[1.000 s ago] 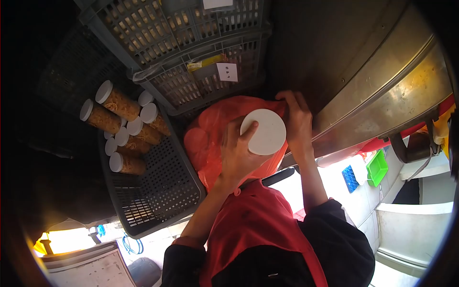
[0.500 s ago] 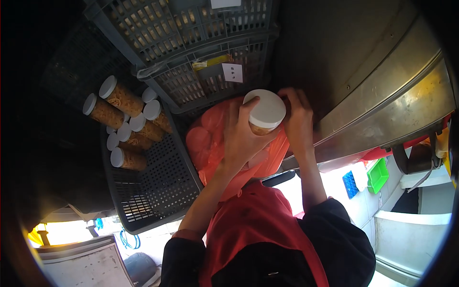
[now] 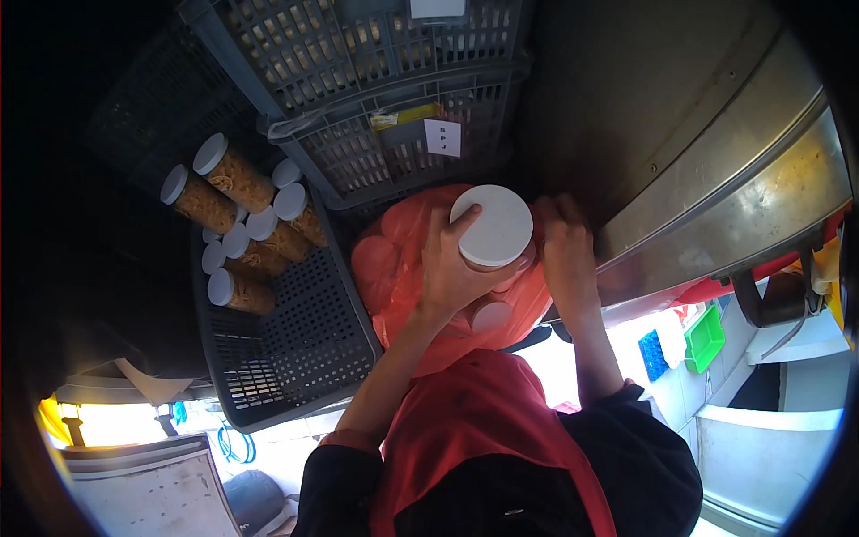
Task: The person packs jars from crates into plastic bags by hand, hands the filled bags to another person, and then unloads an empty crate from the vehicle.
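Note:
A jar with a white lid [image 3: 494, 224] is gripped in my left hand [image 3: 445, 268], thumb over the lid's edge. It is above a red plastic bag [image 3: 394, 309], through which several round lids show. My right hand [image 3: 569, 255] has its fingers curled at the bag's right edge and appears to grip it; the fingertips are partly hidden. Left of the bag stands a dark plastic basket [image 3: 313, 345]. Several white-lidded jars of brownish food [image 3: 234, 179] lie in it, stacked toward its far left.
Stacked grey crates [image 3: 313, 157] with paper labels rise behind the bag. A metal panel [image 3: 716, 192] runs along the right side. Farther off at right are a green tray [image 3: 705, 340] and a white bin [image 3: 769, 447]. A white panel [image 3: 148, 488] is at lower left.
The jar in my left hand has tilted and shifted slightly down. My right hand has moved down and a little to the right, its fingers more curled. More of the bag's contents shows.

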Demonstrator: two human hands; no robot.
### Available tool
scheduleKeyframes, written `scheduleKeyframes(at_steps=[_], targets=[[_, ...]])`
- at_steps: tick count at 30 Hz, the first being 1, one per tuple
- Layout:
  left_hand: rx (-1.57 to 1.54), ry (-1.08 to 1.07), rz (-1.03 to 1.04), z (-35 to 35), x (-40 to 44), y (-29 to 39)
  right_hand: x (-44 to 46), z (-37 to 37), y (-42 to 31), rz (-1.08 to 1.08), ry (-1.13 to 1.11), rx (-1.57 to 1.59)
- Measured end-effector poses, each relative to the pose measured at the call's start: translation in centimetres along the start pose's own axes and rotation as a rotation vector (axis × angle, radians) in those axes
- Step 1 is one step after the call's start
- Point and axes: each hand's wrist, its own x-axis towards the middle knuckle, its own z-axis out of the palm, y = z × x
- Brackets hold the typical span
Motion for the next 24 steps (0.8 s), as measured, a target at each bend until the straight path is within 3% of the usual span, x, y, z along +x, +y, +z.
scheduleKeyframes(at_steps=[4, 6, 13, 15, 22, 24], targets=[[0.012, -0.061, 0.006, -0.7, 0.8, 1.1, -0.5, -1.2, -1.2, 0.016, 0.062, 0.022], [0.030, -0.207, 0.060, -1.2, 1.1, 1.8, -1.2, -1.7, -1.4, 0.060, 0.020, 0.038], [-0.064, -0.160, -0.069, 0.4, 0.4, 2.0, -2.2, -1.2, -0.6, 0.019, 0.035, 0.044], [-0.109, -0.152, -0.194, 0.9, -0.6, 1.4, -1.8, -1.9, -0.9, 0.048, 0.030, 0.080], [0.128, -0.136, -0.105, 0.0, -2.0, 0.4, -2.3, -1.4, -1.4, 0.081, 0.039, 0.076], [-0.071, -0.204, -0.339, 0.5, -3.4, -1.0, -2.2, -1.3, -1.2, 0.116, 0.053, 0.184]])
